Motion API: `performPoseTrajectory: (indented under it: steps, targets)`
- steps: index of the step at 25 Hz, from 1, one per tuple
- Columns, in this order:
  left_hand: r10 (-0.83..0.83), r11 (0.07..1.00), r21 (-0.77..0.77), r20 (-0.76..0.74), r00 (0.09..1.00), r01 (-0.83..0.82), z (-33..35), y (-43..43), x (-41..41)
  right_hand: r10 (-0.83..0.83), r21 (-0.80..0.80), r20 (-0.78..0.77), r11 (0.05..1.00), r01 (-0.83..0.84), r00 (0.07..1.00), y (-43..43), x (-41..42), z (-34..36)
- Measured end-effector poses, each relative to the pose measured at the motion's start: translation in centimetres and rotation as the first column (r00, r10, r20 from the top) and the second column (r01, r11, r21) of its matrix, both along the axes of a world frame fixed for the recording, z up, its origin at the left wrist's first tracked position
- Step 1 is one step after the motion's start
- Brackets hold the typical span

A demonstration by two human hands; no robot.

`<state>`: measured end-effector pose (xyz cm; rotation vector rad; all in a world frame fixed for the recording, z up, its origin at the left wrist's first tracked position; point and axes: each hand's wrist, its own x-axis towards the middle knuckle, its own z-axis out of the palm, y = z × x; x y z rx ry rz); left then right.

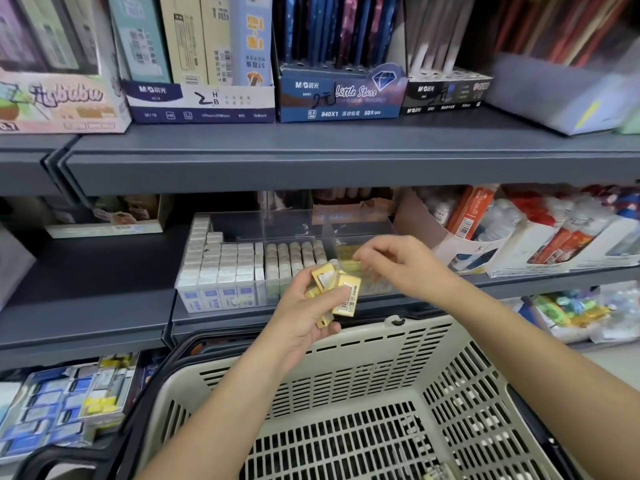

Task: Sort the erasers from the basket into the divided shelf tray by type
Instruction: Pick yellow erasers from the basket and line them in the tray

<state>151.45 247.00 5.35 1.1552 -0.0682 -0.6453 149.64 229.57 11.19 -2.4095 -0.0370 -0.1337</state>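
My left hand grips a small bunch of yellow-sleeved erasers just above the far rim of the beige basket. My right hand hovers over the right compartment of the clear divided tray, fingers curled and pinching a yellow eraser at the tray's front. White and blue erasers fill the left compartment. Round-topped pale erasers stand in the middle compartment. Yellow erasers lie in the right one, partly hidden by my right hand.
The tray sits on the middle grey shelf. A cardboard box of glue bottles stands to its right. Pencil boxes line the upper shelf. Packs of stationery lie on the lower shelf at left.
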Motion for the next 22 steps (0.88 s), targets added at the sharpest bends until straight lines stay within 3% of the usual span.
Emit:
performPoseTrajectory:
  steps: [1, 3, 9, 13, 18, 22]
  targets:
    - [-0.001, 1.0, 0.001, 0.003, 1.0, 0.001, 0.0, -0.1, 0.0, 0.047, 0.092, -0.051, 0.995, -0.042, 0.998, 0.7, -0.7, 0.2]
    - [-0.014, 1.0, -0.002, 0.015, 1.0, 0.014, 0.0, -0.1, 0.0, 0.065, 0.095, -0.094, 0.994, -0.056, 0.993, 1.3, -1.3, 0.2]
    - [0.004, 1.0, -0.025, 0.034, 0.999, -0.004, -0.1, -0.3, -0.1, -0.049, 0.2, -0.129, 0.977, 0.075, 0.99, 1.7, -1.6, -0.1]
    - [0.021, 1.0, -0.005, 0.059, 0.998, -0.021, -0.2, -0.3, -0.2, -0.082, 0.025, -0.195, 0.996, 0.088, 0.977, 2.4, -1.9, -0.7]
    - [0.035, 0.999, -0.03, 0.041, 0.999, -0.033, -0.4, -0.2, -0.2, -0.046, 0.379, -0.21, 0.917, 0.125, 0.977, 0.4, -1.7, 1.0]
    - [0.047, 0.999, -0.03, 0.035, 0.998, -0.046, -0.4, -0.3, -0.1, -0.007, 0.337, -0.177, 0.939, 0.067, 0.984, -0.7, -2.1, 1.3]
